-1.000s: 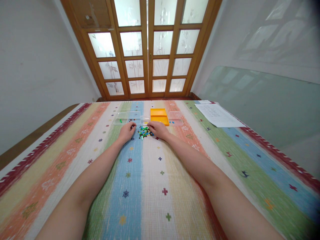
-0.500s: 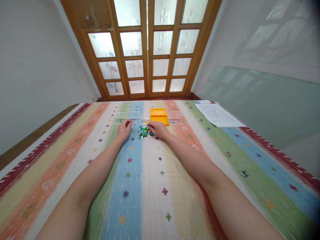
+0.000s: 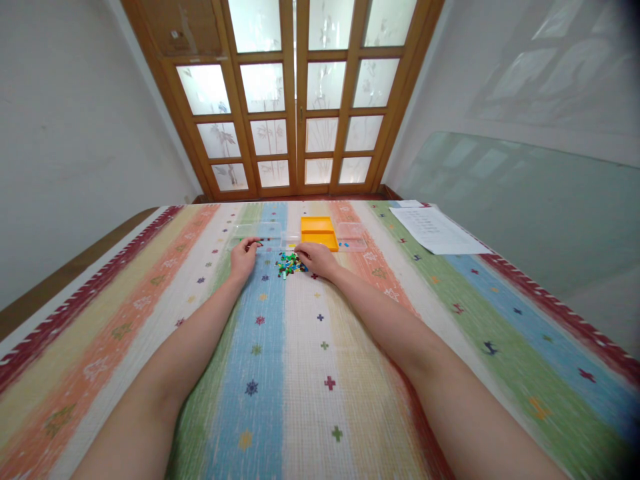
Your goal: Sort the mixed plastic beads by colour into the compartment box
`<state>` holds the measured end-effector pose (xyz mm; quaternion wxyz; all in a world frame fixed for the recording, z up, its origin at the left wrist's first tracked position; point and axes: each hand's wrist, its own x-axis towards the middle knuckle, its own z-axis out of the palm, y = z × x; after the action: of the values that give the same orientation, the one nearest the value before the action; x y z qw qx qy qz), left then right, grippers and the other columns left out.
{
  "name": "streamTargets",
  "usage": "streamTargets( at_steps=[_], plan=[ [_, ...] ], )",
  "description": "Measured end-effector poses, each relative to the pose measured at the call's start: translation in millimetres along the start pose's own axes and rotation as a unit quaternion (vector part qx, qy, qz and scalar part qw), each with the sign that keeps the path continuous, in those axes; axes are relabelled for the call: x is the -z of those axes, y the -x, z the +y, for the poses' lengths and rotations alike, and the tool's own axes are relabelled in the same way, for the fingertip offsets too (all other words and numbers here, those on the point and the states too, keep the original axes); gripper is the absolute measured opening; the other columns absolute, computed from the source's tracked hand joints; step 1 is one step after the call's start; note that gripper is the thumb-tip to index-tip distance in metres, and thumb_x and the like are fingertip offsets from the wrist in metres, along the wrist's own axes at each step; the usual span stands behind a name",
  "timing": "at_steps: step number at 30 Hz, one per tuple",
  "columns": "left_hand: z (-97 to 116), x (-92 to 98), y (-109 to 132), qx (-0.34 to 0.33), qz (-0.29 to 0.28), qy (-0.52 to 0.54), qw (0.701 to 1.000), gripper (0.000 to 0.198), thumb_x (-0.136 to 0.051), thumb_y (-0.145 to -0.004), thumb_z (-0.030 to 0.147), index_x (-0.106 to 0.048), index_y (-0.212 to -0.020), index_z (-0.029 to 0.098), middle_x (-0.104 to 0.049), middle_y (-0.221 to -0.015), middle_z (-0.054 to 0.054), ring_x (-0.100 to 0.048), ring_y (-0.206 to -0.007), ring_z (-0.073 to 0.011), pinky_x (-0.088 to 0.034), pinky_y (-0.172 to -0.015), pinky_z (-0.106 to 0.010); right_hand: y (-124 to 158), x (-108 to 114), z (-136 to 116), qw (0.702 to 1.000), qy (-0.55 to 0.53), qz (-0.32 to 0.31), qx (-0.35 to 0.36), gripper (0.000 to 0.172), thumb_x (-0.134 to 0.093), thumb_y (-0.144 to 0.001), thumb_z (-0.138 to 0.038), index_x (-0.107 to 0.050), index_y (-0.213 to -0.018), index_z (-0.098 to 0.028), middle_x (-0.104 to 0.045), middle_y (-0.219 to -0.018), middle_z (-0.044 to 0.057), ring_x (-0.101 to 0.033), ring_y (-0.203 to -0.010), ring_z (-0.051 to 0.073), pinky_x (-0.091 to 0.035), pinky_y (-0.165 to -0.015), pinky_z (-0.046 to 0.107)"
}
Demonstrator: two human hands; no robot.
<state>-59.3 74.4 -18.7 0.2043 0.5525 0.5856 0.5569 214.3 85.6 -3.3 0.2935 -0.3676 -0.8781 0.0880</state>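
Note:
A small heap of coloured beads (image 3: 290, 265) lies on the striped tablecloth (image 3: 300, 360), far out in front of me. My right hand (image 3: 314, 257) rests at the heap's right edge, fingers curled down onto the beads. My left hand (image 3: 243, 256) is left of the heap, at the front rim of a clear plastic tray (image 3: 250, 233), fingers bunched in a pinch. What the pinch holds is too small to make out. A second clear tray (image 3: 353, 235) and a yellow tray (image 3: 319, 231) stand in the same row behind the heap.
A printed sheet of paper (image 3: 435, 229) lies at the table's far right. Wooden glazed doors (image 3: 295, 100) stand beyond the far edge. A glass pane (image 3: 525, 200) leans on the right wall.
My left hand has moved from the heap's left side away to the left and forward, up to the clear tray. My right hand has stayed at the heap.

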Motion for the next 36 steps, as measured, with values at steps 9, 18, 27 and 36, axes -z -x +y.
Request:
streamTargets(
  at_steps=[9,18,27,36],
  plan=[
    [-16,8.2,-12,0.048,0.058,0.042,0.996,0.045,-0.052,-0.088,0.028,-0.068,-0.128,0.016,-0.074,-0.114,-0.009,-0.058,-0.061,-0.0118,-0.051,-0.063,-0.027,1,1,-1,1.000,-0.009,0.004,0.002,0.021,-0.053,-0.101,-0.028,-0.072,-0.109,-0.024,-0.075,-0.107,0.004,-0.067,-0.097,0.020,-0.043,-0.082,0.027],
    [-13,9.8,-9,0.018,0.036,-0.005,0.999,0.058,-0.053,-0.090,0.024,-0.051,-0.148,0.020,-0.073,-0.114,-0.007,-0.059,-0.063,-0.0127,-0.053,-0.069,-0.029,1,0,1,1.000,-0.001,0.004,-0.001,0.022,-0.053,-0.101,-0.030,-0.073,-0.111,-0.025,-0.075,-0.108,0.004,-0.067,-0.098,0.020,-0.044,-0.083,0.027],
    [41,-3.5,32,-0.234,-0.291,-0.175,0.911,0.023,-0.053,-0.091,0.027,-0.075,-0.099,0.024,-0.071,-0.094,-0.005,-0.063,-0.086,-0.0207,-0.048,-0.084,-0.034,0,-1,-1,1.000,0.010,-0.006,-0.011,0.023,-0.053,-0.101,-0.028,-0.073,-0.111,-0.024,-0.076,-0.109,0.006,-0.067,-0.101,0.020,-0.045,-0.087,0.028],
    [62,0.1,39,-0.301,-0.368,-0.244,0.845,0.034,-0.068,-0.081,0.033,-0.067,-0.114,0.023,-0.065,-0.103,-0.008,-0.061,-0.095,-0.0256,-0.048,-0.086,-0.037,1,3,-4,1.000,0.013,-0.008,-0.010,0.023,-0.053,-0.101,-0.029,-0.073,-0.112,-0.023,-0.076,-0.110,0.007,-0.067,-0.100,0.020,-0.045,-0.087,0.028]
  ],
)
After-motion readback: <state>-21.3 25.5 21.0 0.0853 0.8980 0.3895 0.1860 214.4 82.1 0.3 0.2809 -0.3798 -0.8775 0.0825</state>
